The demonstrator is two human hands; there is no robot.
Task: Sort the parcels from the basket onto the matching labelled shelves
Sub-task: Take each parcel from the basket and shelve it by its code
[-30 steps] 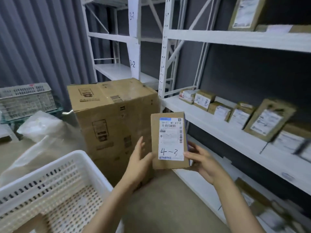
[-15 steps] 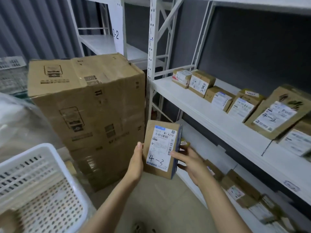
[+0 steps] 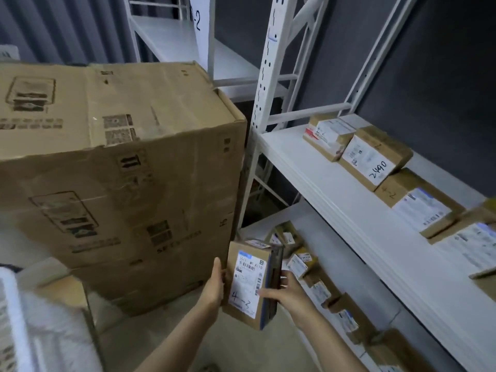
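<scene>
I hold a small brown parcel (image 3: 248, 284) upright, its white label handwritten "4-3". My left hand (image 3: 214, 287) grips its left edge and my right hand (image 3: 288, 294) grips its right side. The parcel hangs low, just in front of the lowest shelf (image 3: 319, 224) of the white rack, where a row of small labelled parcels (image 3: 298, 260) lies. The shelf above (image 3: 346, 210) carries parcels marked "4-2" (image 3: 414, 204) and one marked "2490" (image 3: 374, 157). A corner of the white basket (image 3: 12, 326) shows at the bottom left.
A stack of large cardboard boxes (image 3: 115, 167) stands on the floor just left of the rack's upright post (image 3: 264, 84). Another white rack (image 3: 188, 47) with a paper sign stands behind it. Clear plastic wrap (image 3: 59, 336) lies beside the basket.
The view and both hands have dropped and moved closer to the rack. The parcel has gone from chest height down to the level of the lowest shelf. The basket has slid almost out of view.
</scene>
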